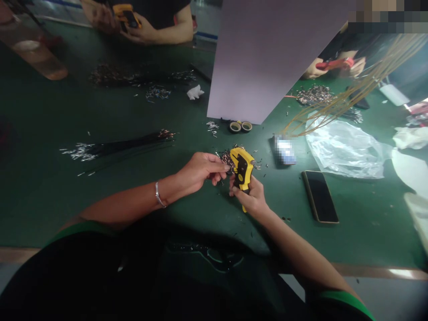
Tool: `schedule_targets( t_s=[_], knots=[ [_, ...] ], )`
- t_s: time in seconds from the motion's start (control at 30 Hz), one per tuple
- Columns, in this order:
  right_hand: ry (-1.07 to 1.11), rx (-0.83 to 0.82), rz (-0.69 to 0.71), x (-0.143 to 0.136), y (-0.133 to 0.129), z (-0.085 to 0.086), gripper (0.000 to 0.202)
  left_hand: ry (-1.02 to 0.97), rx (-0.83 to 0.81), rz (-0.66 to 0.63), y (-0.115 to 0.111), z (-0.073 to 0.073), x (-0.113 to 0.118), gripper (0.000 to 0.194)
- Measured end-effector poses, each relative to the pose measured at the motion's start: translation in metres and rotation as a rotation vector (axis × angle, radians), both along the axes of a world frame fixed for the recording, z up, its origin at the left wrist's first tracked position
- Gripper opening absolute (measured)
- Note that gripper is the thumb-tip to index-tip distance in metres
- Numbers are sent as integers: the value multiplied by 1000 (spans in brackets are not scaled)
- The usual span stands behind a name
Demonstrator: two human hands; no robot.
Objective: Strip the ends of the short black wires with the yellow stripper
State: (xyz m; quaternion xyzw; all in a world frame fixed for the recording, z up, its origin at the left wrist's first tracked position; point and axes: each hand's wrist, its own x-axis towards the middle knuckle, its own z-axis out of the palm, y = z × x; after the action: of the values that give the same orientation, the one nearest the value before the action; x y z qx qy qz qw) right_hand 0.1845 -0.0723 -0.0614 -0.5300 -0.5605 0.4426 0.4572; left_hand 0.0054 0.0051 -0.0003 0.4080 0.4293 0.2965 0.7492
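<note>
My right hand (252, 196) is wrapped round the handles of a yellow-and-black wire stripper (243, 166), its head pointing up and away from me. Close to the left side of the tool, my left hand (209, 168) is closed in a pinch, thumb against fingers. What sits between those fingertips is too small to make out. Just behind both hands lies a pile of short dark wire bits with coppery ends (227, 157), partly covered by my fingers and the tool. Left of my hands, a bundle of black wires (127, 145) with bright tips rests on the green table (187, 214).
A phone (321, 197) and a clear plastic bag (347, 147) lie to the right. Tape rolls (240, 127) sit before a pale upright panel (254, 58). Yellowish wires (354, 96) stretch toward the upper right. Across the table, two people's hands hold tools.
</note>
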Motion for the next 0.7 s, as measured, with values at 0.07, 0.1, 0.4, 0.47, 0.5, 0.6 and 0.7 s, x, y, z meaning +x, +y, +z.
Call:
schedule_targets(
  t_s=[0.07,0.1,0.4,0.47,0.5,0.6,0.7],
  knots=[
    [-12,10,-12,-1,0,-3,18,-1,2,-6,1,-1,0,15],
    [-18,15,-19,-1,1,-3,18,-1,2,-8,1,-2,0,14],
    [-60,33,-34,-2,2,-6,15,7,12,-12,2,-3,1,14],
    [-73,31,-54,-2,2,-10,15,7,17,-13,2,-4,1,14],
    [-77,29,-66,-1,2,-12,15,8,19,-15,2,-4,0,14],
    [-83,19,-85,-1,3,-17,15,18,18,-20,4,-5,0,14],
    [-91,19,-93,-2,4,-18,14,27,14,-20,5,-4,0,14]
  ],
)
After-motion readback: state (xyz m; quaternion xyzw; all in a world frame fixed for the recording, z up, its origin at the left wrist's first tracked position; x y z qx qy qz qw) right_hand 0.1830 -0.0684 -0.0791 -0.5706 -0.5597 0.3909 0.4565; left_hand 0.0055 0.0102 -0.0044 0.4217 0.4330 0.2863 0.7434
